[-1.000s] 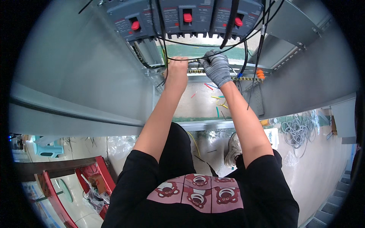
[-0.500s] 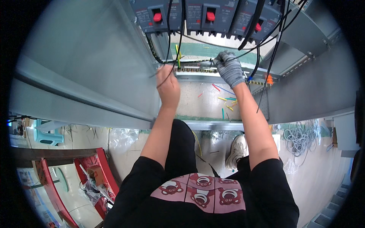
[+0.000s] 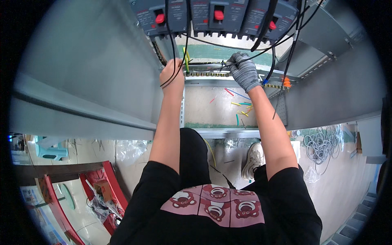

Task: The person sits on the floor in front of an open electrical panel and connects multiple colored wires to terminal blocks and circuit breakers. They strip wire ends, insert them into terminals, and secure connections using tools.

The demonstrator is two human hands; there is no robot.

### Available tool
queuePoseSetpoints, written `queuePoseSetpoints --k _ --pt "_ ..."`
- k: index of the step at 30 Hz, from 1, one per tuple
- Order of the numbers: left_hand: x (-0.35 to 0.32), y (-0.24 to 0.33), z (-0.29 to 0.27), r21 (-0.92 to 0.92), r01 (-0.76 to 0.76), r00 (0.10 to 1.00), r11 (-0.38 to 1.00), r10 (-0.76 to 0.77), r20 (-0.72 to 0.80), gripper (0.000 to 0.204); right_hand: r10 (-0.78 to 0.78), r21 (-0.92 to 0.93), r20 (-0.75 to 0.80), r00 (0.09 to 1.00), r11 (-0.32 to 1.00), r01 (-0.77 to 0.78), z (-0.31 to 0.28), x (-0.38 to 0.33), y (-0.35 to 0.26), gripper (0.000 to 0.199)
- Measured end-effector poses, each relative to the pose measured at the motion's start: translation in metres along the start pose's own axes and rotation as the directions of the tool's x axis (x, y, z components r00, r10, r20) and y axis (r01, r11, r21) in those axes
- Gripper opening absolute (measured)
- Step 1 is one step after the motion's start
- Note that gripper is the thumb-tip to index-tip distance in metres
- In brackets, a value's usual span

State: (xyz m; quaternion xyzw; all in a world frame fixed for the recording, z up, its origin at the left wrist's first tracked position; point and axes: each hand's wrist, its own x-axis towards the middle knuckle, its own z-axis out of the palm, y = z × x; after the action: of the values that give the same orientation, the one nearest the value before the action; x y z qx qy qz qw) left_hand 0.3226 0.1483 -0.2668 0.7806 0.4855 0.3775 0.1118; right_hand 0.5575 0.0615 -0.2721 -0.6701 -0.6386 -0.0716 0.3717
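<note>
My left hand (image 3: 173, 78) is bare and closed at the left end of the metal crossbar; its fingertips are partly hidden. Loose black wires (image 3: 170, 43) hang down across it, and I cannot make out what its fingers hold. My right hand (image 3: 244, 72), in a grey knitted glove, pinches the thin black wire bundle (image 3: 206, 63) that runs along the crossbar. Between the hands lies a brass terminal strip (image 3: 208, 74). Beside my left hand stands a yellow-green wire (image 3: 186, 61).
Above hang three grey circuit breakers (image 3: 218, 18) with red levers. Grey cabinet walls (image 3: 98, 73) flank both arms. Orange insulators (image 3: 286, 82) sit at right. Coloured sleeve scraps (image 3: 243, 104) lie on the floor, a coiled grey cable (image 3: 322, 145) to the right, a red frame (image 3: 112, 183) lower left.
My left hand has moved slightly left and up, to the bundle's left end. The right hand stays at the bundle. The whole view has shifted a little.
</note>
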Motion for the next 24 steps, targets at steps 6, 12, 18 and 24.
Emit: queuePoseSetpoints --k 6,12,18,24 --pt "-0.012 0.010 -0.004 -0.146 -0.062 0.985 0.987 0.037 -0.168 0.011 0.098 0.026 0.096 0.991 0.995 -0.101 -0.012 0.008 -0.009 0.014" --pt "-0.045 0.075 0.027 -0.216 -0.527 0.845 0.822 0.482 -0.231 0.012 0.208 0.069 0.153 0.966 0.973 -0.221 -0.010 0.001 0.009 0.025" --pt "0.004 0.059 0.053 -0.148 -0.427 0.903 0.892 0.429 -0.016 0.010 0.212 0.247 0.252 0.944 0.929 -0.274 -0.016 0.011 0.010 0.030" --pt "0.005 0.056 0.052 -0.400 -0.394 0.906 0.828 0.423 -0.015 0.007 0.325 0.365 0.391 0.861 0.804 -0.469 -0.030 0.013 0.012 0.022"
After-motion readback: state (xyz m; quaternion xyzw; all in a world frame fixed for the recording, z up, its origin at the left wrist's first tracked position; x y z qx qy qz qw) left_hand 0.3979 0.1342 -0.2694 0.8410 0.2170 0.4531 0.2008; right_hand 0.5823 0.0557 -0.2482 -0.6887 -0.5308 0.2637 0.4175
